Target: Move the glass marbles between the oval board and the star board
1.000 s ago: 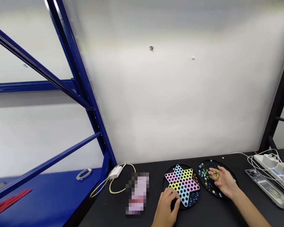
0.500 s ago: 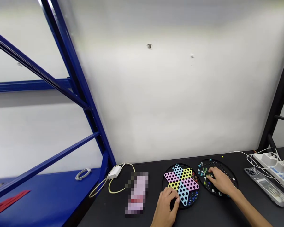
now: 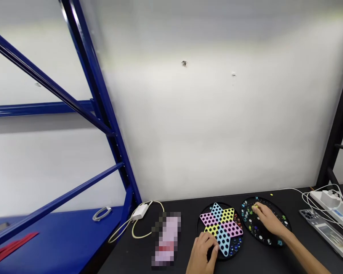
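Observation:
A round black Chinese checkers board (image 3: 225, 228) with a pink, yellow and blue star full of holes lies on the black table. My left hand (image 3: 202, 249) rests at its lower left edge, fingers bent over the rim and thumb at the blue point. Dark blue and reddish marbles lie in the board's rim on the right. Beside it is a round black tray (image 3: 267, 224) with scattered green, white and teal marbles. Over this tray my right hand (image 3: 268, 219) pinches a yellow-green marble (image 3: 255, 206) between thumb and finger.
A blurred pinkish item (image 3: 168, 241) lies left of the board, near a white adapter (image 3: 140, 212) with a looped cable. On the right are a phone-like item (image 3: 327, 234) and a power strip (image 3: 334, 205) with tangled cords. A blue metal frame (image 3: 103, 95) stands left; a wall rises behind.
My right hand's fingers have closed on a yellow-green marble in the tray. My left hand stays at the board's edge. The view has shifted slightly.

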A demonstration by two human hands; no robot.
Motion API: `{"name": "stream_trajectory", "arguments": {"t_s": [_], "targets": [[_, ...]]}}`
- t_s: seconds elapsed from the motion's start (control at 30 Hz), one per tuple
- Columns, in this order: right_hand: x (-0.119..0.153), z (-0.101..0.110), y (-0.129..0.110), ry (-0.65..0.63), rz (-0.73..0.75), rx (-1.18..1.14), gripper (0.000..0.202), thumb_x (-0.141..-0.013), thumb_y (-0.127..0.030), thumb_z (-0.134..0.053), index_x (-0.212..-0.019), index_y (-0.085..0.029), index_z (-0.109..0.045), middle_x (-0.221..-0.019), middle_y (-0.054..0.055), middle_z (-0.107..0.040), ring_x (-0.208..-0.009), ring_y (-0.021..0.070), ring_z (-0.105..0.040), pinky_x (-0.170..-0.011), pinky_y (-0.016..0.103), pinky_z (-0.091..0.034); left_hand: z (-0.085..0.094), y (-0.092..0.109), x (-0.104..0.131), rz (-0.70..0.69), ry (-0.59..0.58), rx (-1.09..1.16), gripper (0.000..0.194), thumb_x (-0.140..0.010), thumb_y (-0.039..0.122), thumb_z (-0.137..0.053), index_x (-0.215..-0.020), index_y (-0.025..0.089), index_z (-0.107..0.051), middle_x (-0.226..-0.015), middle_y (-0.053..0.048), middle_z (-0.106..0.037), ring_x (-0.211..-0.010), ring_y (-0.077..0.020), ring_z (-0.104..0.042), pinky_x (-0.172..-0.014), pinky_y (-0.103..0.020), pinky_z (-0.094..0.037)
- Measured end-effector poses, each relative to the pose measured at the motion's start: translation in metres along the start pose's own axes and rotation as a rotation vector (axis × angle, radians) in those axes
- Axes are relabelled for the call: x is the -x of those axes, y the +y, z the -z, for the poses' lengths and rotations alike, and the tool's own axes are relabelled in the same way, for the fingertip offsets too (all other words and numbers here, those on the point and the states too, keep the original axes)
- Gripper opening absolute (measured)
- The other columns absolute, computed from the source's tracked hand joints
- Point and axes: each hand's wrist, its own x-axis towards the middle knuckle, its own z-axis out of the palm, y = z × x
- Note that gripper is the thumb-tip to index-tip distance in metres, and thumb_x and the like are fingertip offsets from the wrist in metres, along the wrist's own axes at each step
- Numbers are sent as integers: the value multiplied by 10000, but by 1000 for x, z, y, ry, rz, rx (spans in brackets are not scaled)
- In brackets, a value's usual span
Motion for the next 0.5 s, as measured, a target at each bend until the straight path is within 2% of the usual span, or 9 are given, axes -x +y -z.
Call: {"name": "stream_trajectory", "arguments": {"t_s": [0.07,0.1,0.13,0.2,0.33,0.5], "targets": [[3,3,-10,46,-149,-567,387,-900,-609,-529,-805,-234,-519,-629,-62,-422,-476,93,-356,-430,218,-272,-1,-2,0,-6,-6,-6,295,-1041,369,-448,-843,248,-631,-938,-44,-704,-909,-211,-647,-822,-334,-483],[4,4,-15,45,-212,-819,389,-851,-608,-597,-816,-224,-540,-621,-71,-399,-455,74,-303,-404,201,-219,-1,-2,0,-5,-8,-9,298,-1042,373,-446,-844,249,-631,-940,-43,-704,-910,-212,-646,-827,-335,-481],[6,5,-20,30,-253,-999,375,-823,-582,-633,-831,-214,-562,-624,-71,-399,-448,62,-283,-391,188,-192,-1,-2,-1,0,-9,-10,300,-1042,379,-445,-844,249,-630,-943,-42,-703,-913,-213,-645,-832,-338,-480],[8,5,-28,5,-297,-1190,320,-813,-512,-648,-838,-199,-587,-632,-54,-428,-447,56,-307,-372,167,-190,-1,-1,-1,13,-14,-6,308,-1044,392,-441,-847,249,-631,-954,-45,-701,-921,-216,-643,-840,-345,-480],[9,0,-32,41,-380,-1193,252,-819,-445,-655,-793,-209,-569,-612,-43,-463,-412,48,-332,-339,139,-194,0,2,-2,23,-24,16,318,-1046,403,-433,-859,248,-637,-964,-50,-700,-930,-220,-639,-849,-358,-484],[10,-8,-28,-4,-382,-1053,332,-813,-523,-671,-765,-236,-512,-651,-29,-533,-403,53,-338,-335,150,-204,5,8,-1,48,-42,28,293,-1043,380,-444,-858,249,-630,-982,-44,-694,-944,-220,-632,-870,-368,-472]]}}
